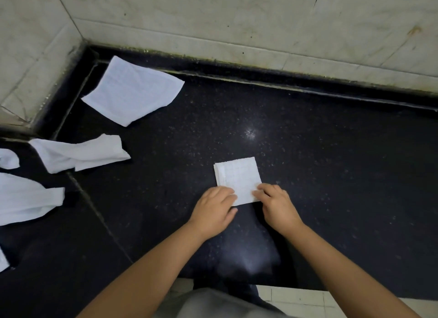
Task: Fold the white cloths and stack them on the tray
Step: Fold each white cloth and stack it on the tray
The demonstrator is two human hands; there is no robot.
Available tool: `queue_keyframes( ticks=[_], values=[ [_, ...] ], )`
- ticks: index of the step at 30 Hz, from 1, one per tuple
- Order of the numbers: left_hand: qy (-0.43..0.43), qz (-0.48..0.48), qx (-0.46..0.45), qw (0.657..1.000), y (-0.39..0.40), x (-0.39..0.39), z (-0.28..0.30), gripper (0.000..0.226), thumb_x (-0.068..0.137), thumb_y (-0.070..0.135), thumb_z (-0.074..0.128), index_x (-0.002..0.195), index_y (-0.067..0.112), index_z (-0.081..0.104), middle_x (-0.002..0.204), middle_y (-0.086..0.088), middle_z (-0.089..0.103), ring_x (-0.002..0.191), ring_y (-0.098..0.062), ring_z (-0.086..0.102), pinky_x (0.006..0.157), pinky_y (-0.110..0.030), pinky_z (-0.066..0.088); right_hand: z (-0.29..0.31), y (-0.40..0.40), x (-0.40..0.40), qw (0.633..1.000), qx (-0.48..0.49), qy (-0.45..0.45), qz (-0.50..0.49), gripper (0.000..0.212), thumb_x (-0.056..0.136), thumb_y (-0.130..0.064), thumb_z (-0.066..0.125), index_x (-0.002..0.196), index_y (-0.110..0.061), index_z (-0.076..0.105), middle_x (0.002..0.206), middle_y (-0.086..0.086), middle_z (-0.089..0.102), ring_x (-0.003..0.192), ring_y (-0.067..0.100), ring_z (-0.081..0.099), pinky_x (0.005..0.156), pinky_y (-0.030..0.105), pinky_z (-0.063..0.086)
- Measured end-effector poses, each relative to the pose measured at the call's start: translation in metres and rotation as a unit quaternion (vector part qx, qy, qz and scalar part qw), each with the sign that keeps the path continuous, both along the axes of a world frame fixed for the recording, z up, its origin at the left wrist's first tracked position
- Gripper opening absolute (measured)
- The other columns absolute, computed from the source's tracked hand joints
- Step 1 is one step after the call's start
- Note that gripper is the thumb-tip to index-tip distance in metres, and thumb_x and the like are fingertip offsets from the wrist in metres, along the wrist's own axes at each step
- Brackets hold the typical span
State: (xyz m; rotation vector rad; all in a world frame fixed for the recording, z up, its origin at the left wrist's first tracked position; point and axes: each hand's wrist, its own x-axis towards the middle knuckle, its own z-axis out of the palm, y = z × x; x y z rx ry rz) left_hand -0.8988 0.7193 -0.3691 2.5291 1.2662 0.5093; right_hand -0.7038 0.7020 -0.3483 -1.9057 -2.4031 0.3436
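Note:
A small folded white cloth lies as a neat square on the black speckled counter. My left hand rests on its near left corner, fingers curled over the edge. My right hand presses its near right corner with the fingertips. Several unfolded white cloths lie to the left: a flat one in the back corner, a crumpled one below it, another rumpled one at the left edge. No tray is in view.
Pale tiled walls close off the back and left of the counter. A seam runs diagonally across the counter on the left. The counter's front edge is near my body, with light floor tiles below.

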Motion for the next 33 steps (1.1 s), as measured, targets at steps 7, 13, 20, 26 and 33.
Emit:
queue_keyframes(
  ticks=[7,13,20,26,33],
  values=[
    [0.110,0.006,-0.017,0.994,-0.002,0.015,-0.004,0.041,0.045,0.051,0.085,0.072,0.024,0.071,0.083,0.011,0.069,0.074,-0.007,0.067,0.066,-0.019,0.049,0.004,0.017,0.005,0.997,-0.033,0.054,0.053,0.019,0.057,0.009,0.058,0.068,-0.001,0.069,0.066,0.011,0.067,0.055,0.030,0.063,0.051,0.037,0.057],
    [0.122,0.001,0.027,0.992,-0.006,0.041,0.006,0.028,0.046,0.015,0.082,0.064,0.018,0.060,0.067,0.005,0.062,0.062,-0.014,0.058,0.062,-0.020,0.032,0.039,-0.004,0.023,0.995,-0.053,0.086,0.016,0.024,0.085,-0.006,0.049,0.099,0.000,0.067,0.100,0.016,0.066,0.094,0.031,0.061,0.085,0.038,0.048],
    [0.047,-0.076,0.191,0.978,-0.041,0.160,0.036,0.016,0.074,0.014,0.042,0.090,0.016,0.046,0.076,-0.003,0.063,0.074,-0.016,0.038,0.063,-0.026,0.028,0.081,-0.091,0.150,0.975,0.036,0.170,-0.140,0.023,0.082,0.002,0.052,0.098,0.000,0.069,0.094,0.017,0.065,0.088,0.031,0.062,0.081,0.034,0.049],
    [0.024,-0.199,0.193,0.961,-0.102,0.321,0.086,0.024,0.085,0.024,0.039,0.089,0.010,0.058,0.075,-0.005,0.060,0.070,-0.020,0.044,0.060,-0.024,0.036,0.111,-0.192,0.294,0.940,0.099,0.187,-0.267,0.023,0.079,0.005,0.053,0.093,-0.002,0.070,0.090,0.013,0.064,0.079,0.019,0.053,0.066,0.011,0.027],
    [0.031,-0.307,0.143,0.940,-0.164,0.501,0.152,0.038,0.089,0.024,0.032,0.091,0.002,0.063,0.081,-0.013,0.059,0.068,-0.030,0.054,0.057,-0.035,0.048,0.163,-0.277,0.456,0.920,0.128,0.117,-0.352,0.018,0.081,-0.008,0.058,0.095,-0.008,0.070,0.093,0.013,0.064,0.093,0.028,0.058,0.081,0.031,0.044]
  ],
)
